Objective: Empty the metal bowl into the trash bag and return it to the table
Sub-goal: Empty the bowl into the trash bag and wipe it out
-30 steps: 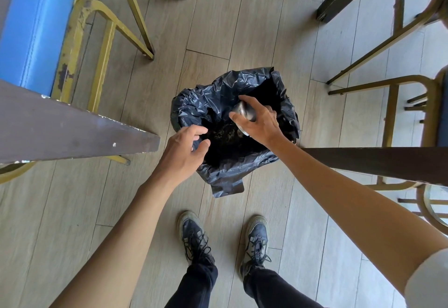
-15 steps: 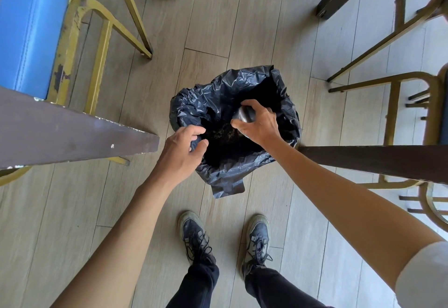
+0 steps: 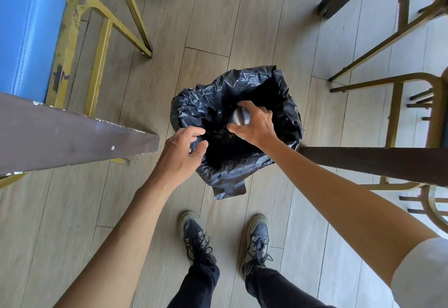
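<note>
A black trash bag (image 3: 286,104) stands open on the wooden floor in front of my feet. My right hand (image 3: 257,126) holds a small metal bowl (image 3: 240,116) turned over above the bag's mouth; my fingers cover most of the bowl. Dark crumbly waste lies inside the bag below it. My left hand (image 3: 180,152) pinches the bag's near-left rim and holds it open.
A dark brown table edge (image 3: 72,135) juts in from the left, another dark table edge (image 3: 378,162) from the right. A blue-seated chair with a yellow frame (image 3: 70,48) stands at the left, more yellow chair frames (image 3: 397,118) at the right. My shoes (image 3: 196,237) stand just behind the bag.
My right hand has tipped the bowl slightly and dropped a little lower over the bag. My left hand keeps its hold on the rim.
</note>
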Tool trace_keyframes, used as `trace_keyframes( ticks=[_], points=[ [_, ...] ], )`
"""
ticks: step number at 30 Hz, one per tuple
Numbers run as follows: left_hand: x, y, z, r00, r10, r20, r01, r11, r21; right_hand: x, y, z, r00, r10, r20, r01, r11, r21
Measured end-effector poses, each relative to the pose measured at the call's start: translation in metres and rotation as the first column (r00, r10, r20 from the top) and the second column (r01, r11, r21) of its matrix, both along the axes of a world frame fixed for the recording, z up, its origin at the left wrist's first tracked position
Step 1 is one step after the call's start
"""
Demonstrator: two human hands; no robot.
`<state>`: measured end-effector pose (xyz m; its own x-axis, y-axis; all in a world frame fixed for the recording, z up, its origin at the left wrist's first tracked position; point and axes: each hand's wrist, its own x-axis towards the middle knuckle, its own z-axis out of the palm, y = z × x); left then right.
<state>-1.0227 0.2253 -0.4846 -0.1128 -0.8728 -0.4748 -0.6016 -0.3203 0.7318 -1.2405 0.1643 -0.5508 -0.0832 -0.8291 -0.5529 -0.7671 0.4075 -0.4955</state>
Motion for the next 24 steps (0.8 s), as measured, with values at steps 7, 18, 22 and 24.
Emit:
trace_keyframes(
  ticks=[7, 18, 22, 24],
  points=[
    [0.0022, -0.0048, 0.0008, 1.000, 0.007, 0.002, -0.007, 1.000, -0.005, 0.0026, 0.0024, 0.0030, 0.993, 0.077, -0.090, -0.082, 0.995, -0.054],
    [0.0025, -0.0058, -0.0010, 1.000, -0.003, -0.007, 0.003, 1.000, -0.011, 0.0013, 0.0019, 0.0044, 0.988, 0.127, -0.084, -0.134, 0.988, -0.081],
    [0.0001, -0.0051, -0.0029, 1.000, 0.004, -0.017, -0.004, 1.000, 0.002, 0.0011, 0.0044, 0.0057, 0.985, 0.150, -0.090, -0.157, 0.984, -0.084],
    [0.0005, -0.0040, -0.0039, 1.000, 0.008, -0.015, -0.008, 1.000, -0.003, 0.0001, 0.0044, 0.0085, 0.985, 0.153, -0.082, -0.161, 0.982, -0.103]
  ],
)
